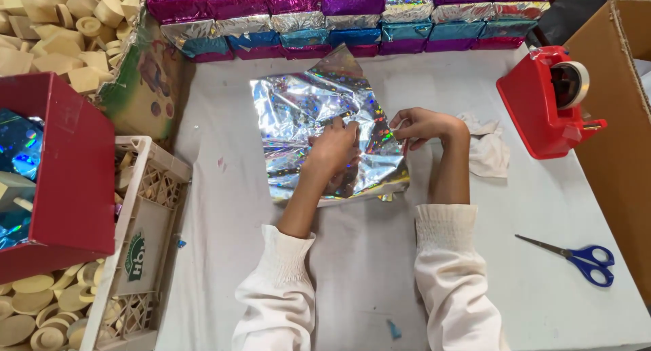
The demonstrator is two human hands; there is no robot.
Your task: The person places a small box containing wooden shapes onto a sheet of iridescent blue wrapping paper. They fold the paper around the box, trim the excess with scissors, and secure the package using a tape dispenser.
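A crinkled sheet of silver holographic foil (298,107) lies on the white table (366,256), folded up around something I cannot see. My left hand (333,151) presses down on the middle of the foil, fingers curled over a fold. My right hand (422,126) pinches the foil's right edge between thumb and fingers and pulls it inward. Both arms wear white sleeves.
Foil-wrapped boxes (339,19) in purple, silver and blue are stacked along the back. A red tape dispenser (549,100) and a crumpled white cloth (487,148) sit right; blue-handled scissors (576,256) front right. A red box (68,175), a white crate (146,242) and wooden pieces (61,26) stand left.
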